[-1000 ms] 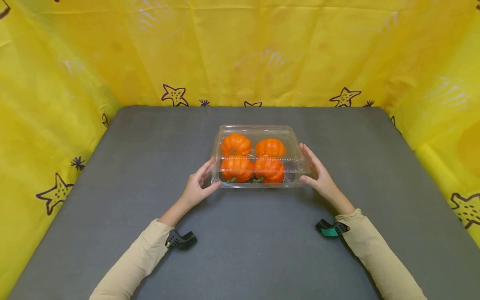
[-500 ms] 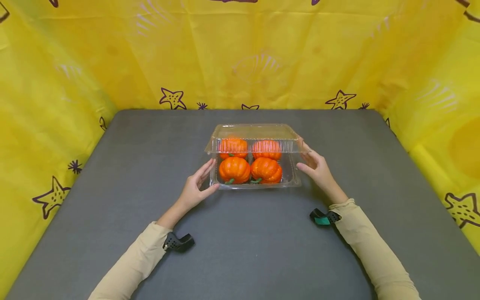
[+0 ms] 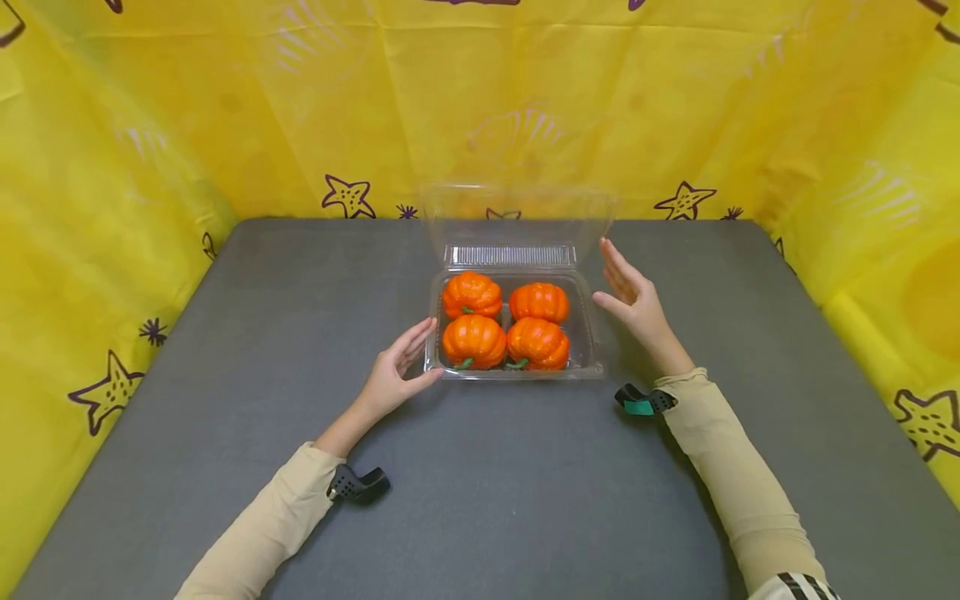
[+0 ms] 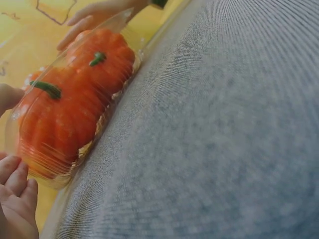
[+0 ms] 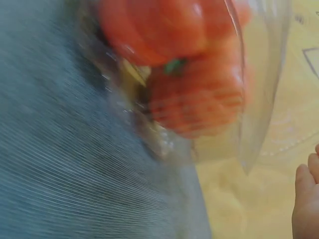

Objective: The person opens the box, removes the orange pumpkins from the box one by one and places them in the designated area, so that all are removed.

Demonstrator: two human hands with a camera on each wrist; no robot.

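Observation:
A clear plastic clamshell container (image 3: pixel 517 374) sits on the grey table with its lid (image 3: pixel 512 255) raised and leaning back. Inside lie several orange toy pumpkins (image 3: pixel 474 341) with green stems, in two rows. My left hand (image 3: pixel 393 371) is at the container's left side, thumb by the front corner and straight fingers against the wall. In the left wrist view its fingers (image 4: pixel 15 174) are beside the container's end. My right hand (image 3: pixel 636 304) is up beside the lid's right edge, fingers extended, holding nothing. Whether its fingertips touch the lid, I cannot tell.
The grey table (image 3: pixel 517 483) extends around the container. A yellow cloth (image 3: pixel 517 92) with starfish drawings hangs behind it and along both sides. Black camera mounts (image 3: pixel 360 485) are strapped to both wrists.
The lid has swung up and back from over the pumpkins until it stands behind them. My right hand has moved up and away with it. The left hand stays at the container's side.

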